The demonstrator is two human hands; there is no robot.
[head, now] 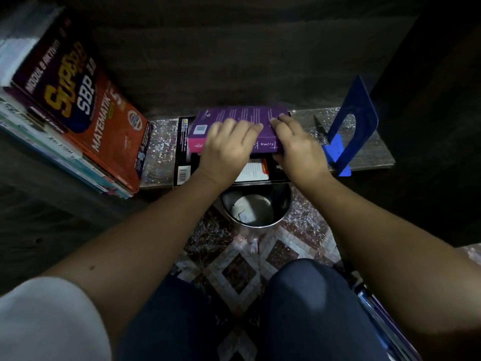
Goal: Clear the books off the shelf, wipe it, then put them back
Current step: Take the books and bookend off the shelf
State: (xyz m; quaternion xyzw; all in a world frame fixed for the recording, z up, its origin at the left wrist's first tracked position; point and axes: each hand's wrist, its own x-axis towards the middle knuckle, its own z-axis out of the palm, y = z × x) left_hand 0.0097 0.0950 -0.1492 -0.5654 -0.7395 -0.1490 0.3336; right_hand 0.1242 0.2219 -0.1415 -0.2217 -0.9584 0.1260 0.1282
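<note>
A purple book [242, 117] lies flat on top of a black book [182, 149] on the speckled shelf [158, 152]. Both my hands are on the purple book. My left hand [226, 149] rests on its near left part with fingers bent over the cover. My right hand [299, 144] holds its near right corner, fingers on the cover. At the left a stack of books leans against the shelf side, an orange and dark "Matematik" workbook [86, 100] outermost.
A blue metal bookend [354, 121] stands at the right of the shelf, with a dark pen [320, 128] lying beside it. Below the shelf edge a metal bin [255, 207] stands on the patterned tiled floor [242, 264]. My knees in dark trousers are at the bottom.
</note>
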